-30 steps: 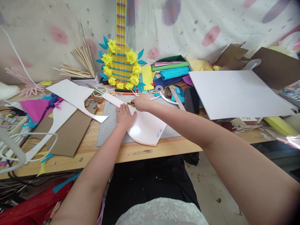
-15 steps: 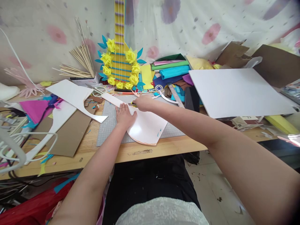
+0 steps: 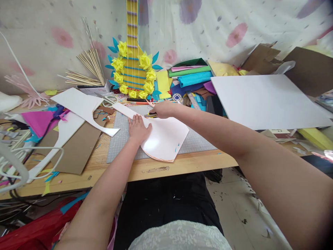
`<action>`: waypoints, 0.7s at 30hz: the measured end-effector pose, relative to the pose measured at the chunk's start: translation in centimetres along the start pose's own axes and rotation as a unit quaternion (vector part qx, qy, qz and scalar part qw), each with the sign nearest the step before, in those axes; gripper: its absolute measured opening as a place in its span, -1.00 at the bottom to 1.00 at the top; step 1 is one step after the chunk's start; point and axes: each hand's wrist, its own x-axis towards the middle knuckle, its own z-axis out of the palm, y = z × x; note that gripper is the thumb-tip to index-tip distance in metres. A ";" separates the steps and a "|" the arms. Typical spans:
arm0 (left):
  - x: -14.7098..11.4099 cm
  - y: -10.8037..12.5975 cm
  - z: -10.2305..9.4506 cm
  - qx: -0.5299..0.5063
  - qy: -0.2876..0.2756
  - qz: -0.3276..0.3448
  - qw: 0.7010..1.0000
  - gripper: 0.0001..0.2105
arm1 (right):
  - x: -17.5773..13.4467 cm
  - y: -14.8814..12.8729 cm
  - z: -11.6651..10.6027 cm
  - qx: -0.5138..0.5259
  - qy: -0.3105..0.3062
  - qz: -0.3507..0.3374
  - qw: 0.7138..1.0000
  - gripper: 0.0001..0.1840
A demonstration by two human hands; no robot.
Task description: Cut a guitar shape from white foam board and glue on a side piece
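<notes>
A white foam board piece (image 3: 166, 139), cut to a guitar-like outline with a long neck, lies on the grey cutting mat (image 3: 121, 135). My left hand (image 3: 139, 128) is pressed flat on it, fingers spread, where the neck meets the body. Closed around a yellow and black utility knife (image 3: 151, 114), my right hand (image 3: 164, 109) is at the board's far edge. The knife's blade end points left, along that edge near the neck. Small blue marks and an orange-tinted rim show on the board's near right side.
Behind the mat stands a yellow guitar model (image 3: 134, 73) with paper flowers. Scissors (image 3: 109, 100) lie beside the board's neck. Board offcuts (image 3: 78, 102) and a hot glue gun (image 3: 59, 111) are at left. A large white board (image 3: 270, 100) and coloured paper rolls (image 3: 195, 79) lie right.
My right hand has moved slightly right with the knife along the board's far edge. The board's right side has shifted a little right. My left hand stays in place.
</notes>
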 end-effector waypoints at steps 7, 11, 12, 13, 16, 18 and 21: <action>0.0 -0.1 0.1 -0.002 0.001 0.000 1.000 -0.28 | 0.4 1.6 0.0 -0.006 -0.001 -0.031 1.000 -0.47; -0.1 0.0 -0.2 -0.004 -0.004 0.000 1.000 -0.28 | 0.9 2.5 0.3 -0.006 0.001 -0.034 0.999 -0.47; -0.1 0.0 -0.2 -0.004 -0.006 -0.001 1.000 -0.28 | 1.1 2.8 0.4 -0.009 0.002 -0.037 0.999 -0.47; -0.1 0.0 -0.3 -0.004 -0.008 -0.002 1.000 -0.27 | 1.2 3.0 0.4 -0.013 0.002 -0.040 0.999 -0.47; 0.0 0.0 -0.2 -0.004 -0.009 -0.002 1.000 -0.27 | 1.5 3.6 0.5 -0.021 0.002 -0.056 0.998 -0.48; 0.0 0.0 -0.1 -0.003 -0.008 -0.001 1.000 -0.27 | 1.6 4.0 0.6 -0.018 0.005 -0.061 0.998 -0.48; 0.0 0.0 -0.2 -0.001 -0.006 -0.002 1.000 -0.27 | 1.7 4.5 0.6 -0.014 0.015 -0.059 0.998 -0.49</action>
